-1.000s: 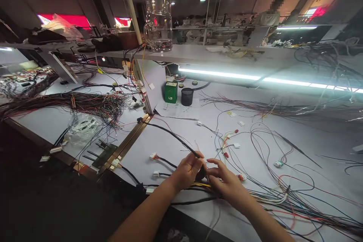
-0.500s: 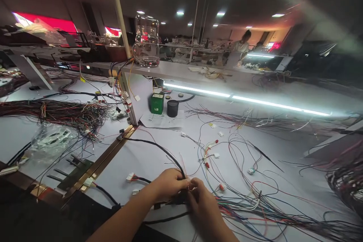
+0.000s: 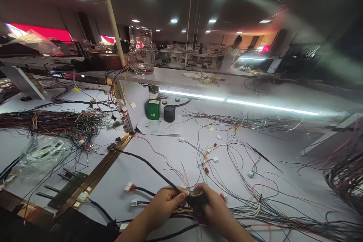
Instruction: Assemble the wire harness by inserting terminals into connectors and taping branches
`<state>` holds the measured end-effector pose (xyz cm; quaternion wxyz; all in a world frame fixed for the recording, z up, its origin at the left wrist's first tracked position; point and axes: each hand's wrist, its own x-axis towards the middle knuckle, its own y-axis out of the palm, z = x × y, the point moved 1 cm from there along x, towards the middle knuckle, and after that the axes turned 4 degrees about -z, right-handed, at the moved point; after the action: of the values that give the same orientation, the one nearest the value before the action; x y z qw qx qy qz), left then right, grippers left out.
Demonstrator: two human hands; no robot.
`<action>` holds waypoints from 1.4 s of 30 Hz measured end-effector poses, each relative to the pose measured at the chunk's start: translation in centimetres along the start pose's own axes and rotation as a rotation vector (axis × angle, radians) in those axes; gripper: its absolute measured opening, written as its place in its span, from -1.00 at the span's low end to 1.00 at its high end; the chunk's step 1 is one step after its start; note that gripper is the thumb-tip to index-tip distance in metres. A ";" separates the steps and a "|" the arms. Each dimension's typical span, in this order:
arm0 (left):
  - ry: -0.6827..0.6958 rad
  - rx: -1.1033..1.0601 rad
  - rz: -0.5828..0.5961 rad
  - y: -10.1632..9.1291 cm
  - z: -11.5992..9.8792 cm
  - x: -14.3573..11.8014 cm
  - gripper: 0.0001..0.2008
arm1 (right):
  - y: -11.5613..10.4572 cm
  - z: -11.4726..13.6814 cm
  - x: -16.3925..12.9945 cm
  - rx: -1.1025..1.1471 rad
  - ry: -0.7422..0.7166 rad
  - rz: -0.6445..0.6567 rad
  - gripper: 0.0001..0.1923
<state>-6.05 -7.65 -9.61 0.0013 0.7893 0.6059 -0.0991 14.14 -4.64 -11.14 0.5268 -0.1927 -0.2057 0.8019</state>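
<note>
My left hand (image 3: 164, 206) pinches a bundle of thin wires (image 3: 184, 210) near the front edge of the white workbench (image 3: 159, 159). My right hand (image 3: 215, 208) grips a dark roll of tape (image 3: 196, 197) pressed against that bundle, touching my left fingertips. A black sleeved cable (image 3: 147, 164) runs from my left hand back to the brass strip (image 3: 93, 177). White connectors (image 3: 129, 186) lie just left of my left hand.
Loose coloured wires (image 3: 255, 196) spread over the bench to the right. A green box (image 3: 153, 109) and a black cup (image 3: 169, 113) stand under the shelf, a glass jug (image 3: 141, 51) on it. A thick wire harness (image 3: 53, 123) lies left. A person stands far back.
My view has tilted upward and to the right, so my hands sit lower in the picture. My right hand now shows the tape roll held against the wires.
</note>
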 end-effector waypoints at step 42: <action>-0.054 0.115 0.143 0.0 0.3 3.1 -0.57 | 1.3 -1.8 -2.5 -0.237 -0.200 -0.098 -0.63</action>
<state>-5.29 -4.70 -10.42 -0.0207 0.8263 0.5411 -0.1548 15.02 -7.14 -13.11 0.5159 -0.1626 -0.3593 0.7605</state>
